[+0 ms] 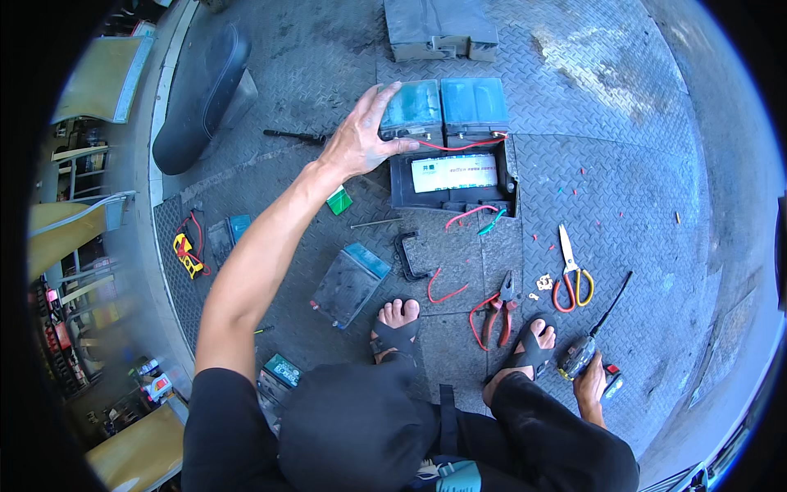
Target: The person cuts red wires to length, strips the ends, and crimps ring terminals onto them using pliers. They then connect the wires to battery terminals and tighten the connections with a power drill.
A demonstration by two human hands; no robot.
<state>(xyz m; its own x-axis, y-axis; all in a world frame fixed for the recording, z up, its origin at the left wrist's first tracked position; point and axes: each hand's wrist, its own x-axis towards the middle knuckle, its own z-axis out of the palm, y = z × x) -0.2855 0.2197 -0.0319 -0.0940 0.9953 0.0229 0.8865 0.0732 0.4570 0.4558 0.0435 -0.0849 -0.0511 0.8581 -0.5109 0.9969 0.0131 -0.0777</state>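
Observation:
My left hand (361,135) reaches far forward and grips the left edge of a teal-topped battery (412,111), which stands next to a second one (474,107) on the metal floor. A red wire (459,146) runs along their front. Just in front lies a black battery with a white label (452,176). My right hand (590,381) is low at the right, holding a cordless screwdriver (584,348) with a long thin bit pointing up and away. My sandalled feet (398,324) rest on the floor between the two hands.
On the checker-plate floor lie red-handled pliers (498,312), red-and-yellow scissors (570,275), loose red wire pieces (443,289), a black bracket (407,256), a grey battery on its side (351,283), a grey case (440,31) at the back and a black seat (201,94) at the left.

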